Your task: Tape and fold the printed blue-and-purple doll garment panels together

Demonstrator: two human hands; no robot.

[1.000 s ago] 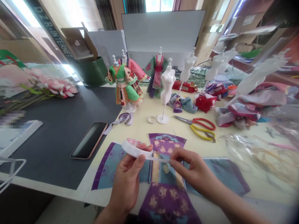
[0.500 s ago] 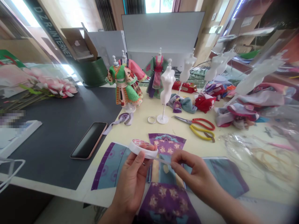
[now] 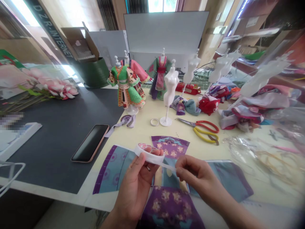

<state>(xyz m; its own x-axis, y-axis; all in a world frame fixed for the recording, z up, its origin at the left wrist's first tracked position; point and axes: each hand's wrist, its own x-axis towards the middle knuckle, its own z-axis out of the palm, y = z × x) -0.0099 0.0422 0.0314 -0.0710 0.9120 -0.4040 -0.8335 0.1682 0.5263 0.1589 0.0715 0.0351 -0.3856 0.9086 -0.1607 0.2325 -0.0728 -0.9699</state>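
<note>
My left hand grips a roll of white tape, its fingers through the ring and thumb on the outer side. A short strip of tape runs from the roll to my right hand, which pinches its end between thumb and forefinger. Beneath both hands lies a flat doll garment in teal and purple, with a patterned purple panel beyond the tape, another purple panel toward me, a left teal panel and a right teal panel.
A white mini mannequin stands beyond the garment, beside a narrow tape ring. Scissors with red and yellow handles lie to the right. A phone rests on the dark mat. Dressed mannequins stand further back.
The tape roll in my left hand has shifted slightly to the right. My right hand has moved slightly down and still pinches the strip's end.
</note>
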